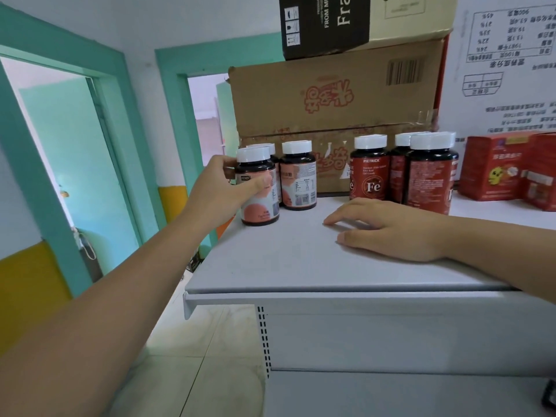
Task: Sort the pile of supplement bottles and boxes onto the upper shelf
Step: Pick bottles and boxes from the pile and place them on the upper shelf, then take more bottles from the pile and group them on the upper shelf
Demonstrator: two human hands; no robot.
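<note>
On the grey upper shelf (301, 260) my left hand (224, 191) grips a dark bottle with a pink-and-white label and white cap (260, 203) at the shelf's left end. Two more pink-label bottles stand close by, one behind it and one (298, 176) to its right. Further right stand three red-label "Fe" bottles (370, 173), the nearest (430, 176) at the front. Red boxes (508, 170) sit at the far right. My right hand (388, 228) rests flat on the shelf, fingers straight, holding nothing.
Stacked cardboard cartons (337, 97) stand behind the bottles, a black-and-tan carton (325, 25) on top. A white printed sheet (505, 61) hangs at the upper right. Green door frames (174, 121) and tiled floor (204, 350) lie to the left, below the shelf edge.
</note>
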